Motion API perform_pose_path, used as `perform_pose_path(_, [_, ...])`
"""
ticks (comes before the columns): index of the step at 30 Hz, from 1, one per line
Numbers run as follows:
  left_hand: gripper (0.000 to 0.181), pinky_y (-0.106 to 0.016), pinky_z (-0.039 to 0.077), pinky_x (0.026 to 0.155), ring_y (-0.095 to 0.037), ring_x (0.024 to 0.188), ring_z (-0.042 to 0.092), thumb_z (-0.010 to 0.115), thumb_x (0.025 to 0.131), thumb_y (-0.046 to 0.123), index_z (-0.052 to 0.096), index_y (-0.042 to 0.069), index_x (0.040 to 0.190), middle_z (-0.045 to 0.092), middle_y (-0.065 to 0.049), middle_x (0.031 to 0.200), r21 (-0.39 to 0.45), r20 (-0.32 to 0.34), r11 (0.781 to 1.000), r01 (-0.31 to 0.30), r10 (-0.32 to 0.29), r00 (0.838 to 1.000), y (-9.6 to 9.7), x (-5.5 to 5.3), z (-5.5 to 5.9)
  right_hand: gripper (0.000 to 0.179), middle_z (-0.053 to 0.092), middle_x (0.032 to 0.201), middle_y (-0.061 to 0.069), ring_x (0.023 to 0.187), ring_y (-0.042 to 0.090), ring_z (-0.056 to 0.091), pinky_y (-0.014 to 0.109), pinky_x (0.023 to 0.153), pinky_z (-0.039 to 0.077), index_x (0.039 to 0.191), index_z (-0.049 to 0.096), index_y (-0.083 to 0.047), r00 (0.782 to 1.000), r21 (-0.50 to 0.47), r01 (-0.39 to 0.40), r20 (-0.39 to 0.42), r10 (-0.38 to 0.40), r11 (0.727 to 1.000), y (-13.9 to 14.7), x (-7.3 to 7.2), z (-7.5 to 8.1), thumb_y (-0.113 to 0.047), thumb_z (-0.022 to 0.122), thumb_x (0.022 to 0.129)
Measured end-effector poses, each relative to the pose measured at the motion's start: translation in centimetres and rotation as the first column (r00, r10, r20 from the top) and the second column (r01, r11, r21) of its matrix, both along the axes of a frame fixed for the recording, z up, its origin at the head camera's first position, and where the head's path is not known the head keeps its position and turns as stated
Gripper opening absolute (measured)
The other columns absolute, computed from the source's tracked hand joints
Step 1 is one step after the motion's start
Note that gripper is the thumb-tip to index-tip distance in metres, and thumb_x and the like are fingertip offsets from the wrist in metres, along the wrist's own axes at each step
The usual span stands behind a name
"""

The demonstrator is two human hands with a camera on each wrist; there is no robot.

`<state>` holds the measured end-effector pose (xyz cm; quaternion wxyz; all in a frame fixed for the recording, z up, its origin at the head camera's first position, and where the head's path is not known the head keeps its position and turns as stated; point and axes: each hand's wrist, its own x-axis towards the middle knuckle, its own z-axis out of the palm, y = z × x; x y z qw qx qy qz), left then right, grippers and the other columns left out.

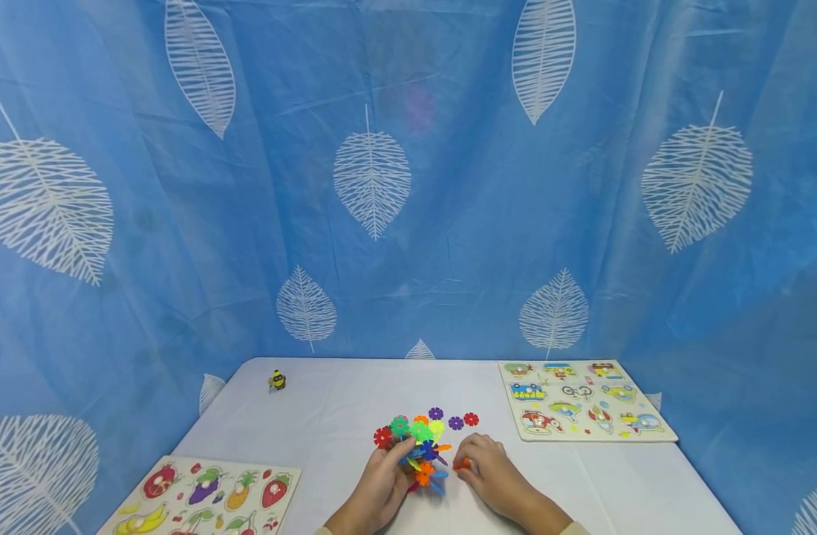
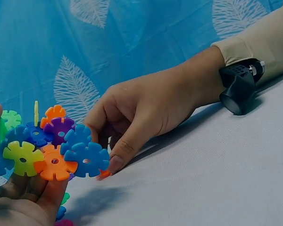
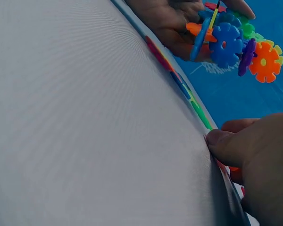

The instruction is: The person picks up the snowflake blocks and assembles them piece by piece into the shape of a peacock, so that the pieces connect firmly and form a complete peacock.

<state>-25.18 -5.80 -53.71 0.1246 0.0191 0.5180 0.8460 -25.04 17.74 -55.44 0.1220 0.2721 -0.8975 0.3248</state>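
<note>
My left hand [image 1: 380, 481] holds up a cluster of interlocked flower-shaped plastic discs [image 1: 425, 472], thumb on the near side and fingers beneath. Blue, orange, yellow, green and purple discs [image 2: 87, 160] jut out at different angles in the left wrist view. Just right of the cluster, my right hand [image 1: 492, 469] pinches an orange-red flower disc [image 1: 462, 464] low over the white table, its fingertips covering most of the disc. Beyond the hands, two purple discs [image 1: 456, 423] and a red disc [image 1: 472, 419] lie loose.
A fruit puzzle board [image 1: 229, 487] lies at the near left of the table [image 1: 342, 386], and a vehicle puzzle board [image 1: 585, 401] at the back right. Toward the back left stands a small yellow-and-black figure [image 1: 278, 380]. A blue leaf-patterned curtain [image 1: 448, 223] hangs behind and at both sides.
</note>
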Motion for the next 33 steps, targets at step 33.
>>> perform_pose_path(33, [0.065,-0.054,0.036,0.114,-0.049,0.146,0.033,0.063,0.096,0.006,0.027,-0.019,0.144,0.038,-0.036,0.153,-0.163,-0.052,0.985,-0.046,0.038,0.998,1.0,0.4,0.4,0.019,0.068,0.122,0.028,0.118,0.021,0.065,0.03,0.103,0.051,0.11,0.075,0.006,0.952,-0.742,0.0,0.206,0.228,0.67,-2.2,1.8,2.3,-0.001,0.079,0.093])
